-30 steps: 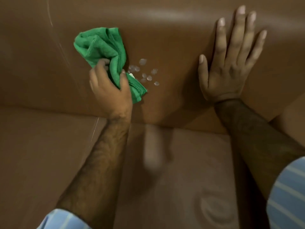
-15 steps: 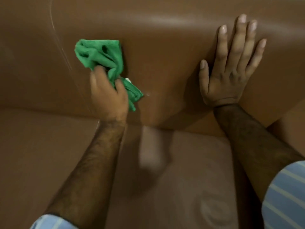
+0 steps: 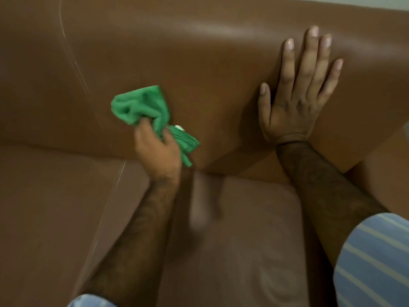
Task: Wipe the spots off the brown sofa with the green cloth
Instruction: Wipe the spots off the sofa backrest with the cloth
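The brown sofa (image 3: pixel 199 69) filled the whole view, its glossy backrest above and the seat cushion (image 3: pixel 243 240) below. The left hand (image 3: pixel 158 151) was closed around the green cloth (image 3: pixel 141 106), bunched up and pressed against the lower backrest just above the seam with the seat. The right hand (image 3: pixel 294 96) lay flat and open on the backrest, fingers spread, holding nothing, well apart from the cloth. Blue striped sleeves (image 3: pixel 374 260) showed at the bottom edge.
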